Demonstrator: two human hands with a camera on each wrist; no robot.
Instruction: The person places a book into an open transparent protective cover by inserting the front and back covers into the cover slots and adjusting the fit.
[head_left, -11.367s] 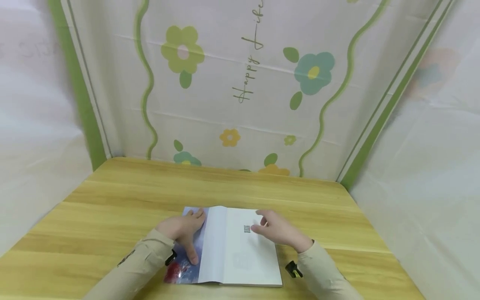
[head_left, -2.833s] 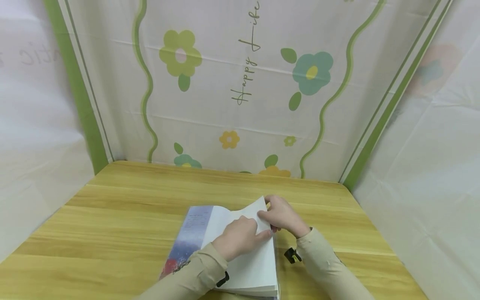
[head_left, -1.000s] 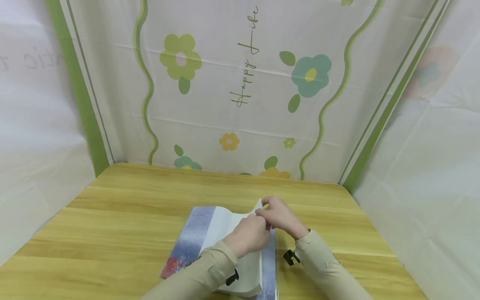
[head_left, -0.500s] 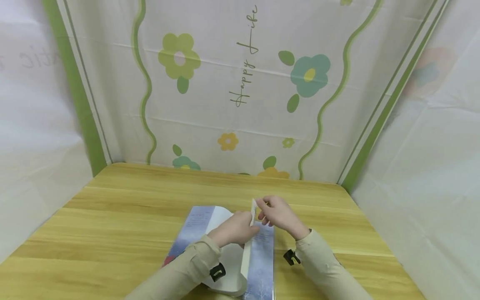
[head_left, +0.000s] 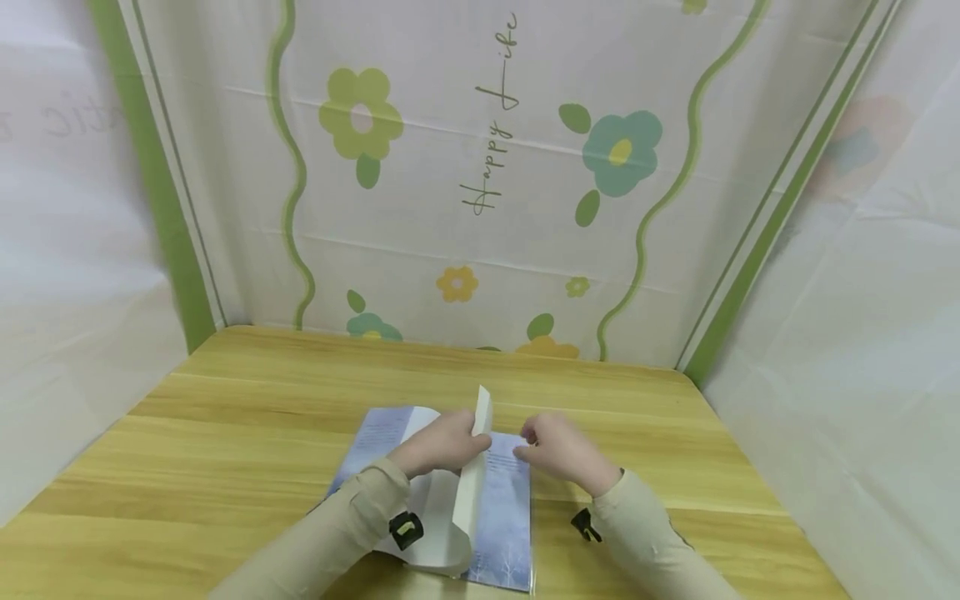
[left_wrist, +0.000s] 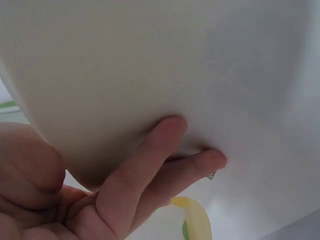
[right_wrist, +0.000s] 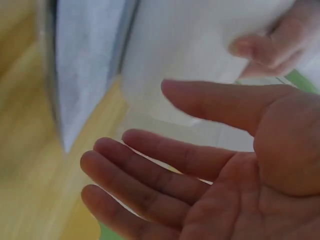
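Note:
A book with a blue-violet, snowy-tree dust jacket (head_left: 506, 517) lies on the table, its block of white pages (head_left: 467, 496) raised upright near the middle. My left hand (head_left: 442, 442) grips the upper part of this block, thumb on the right side. In the left wrist view, its fingers (left_wrist: 145, 170) press against a broad white page (left_wrist: 125, 65). My right hand (head_left: 564, 454) hovers at the upper right edge of the jacket, holding nothing; the right wrist view shows its fingers (right_wrist: 145, 175) and thumb apart. The left jacket flap (head_left: 381, 429) carries small print.
Wooden table (head_left: 637, 433) surrounds the book. Behind stands a white curtain with flowers and lettering (head_left: 491, 158); white sheets hang at both sides. A black strap piece sits at each wrist.
My left hand has moved left, lifting the pages upright off the right side of the jacket, uncovering it. My right hand has let go of the page corner and come slightly lower.

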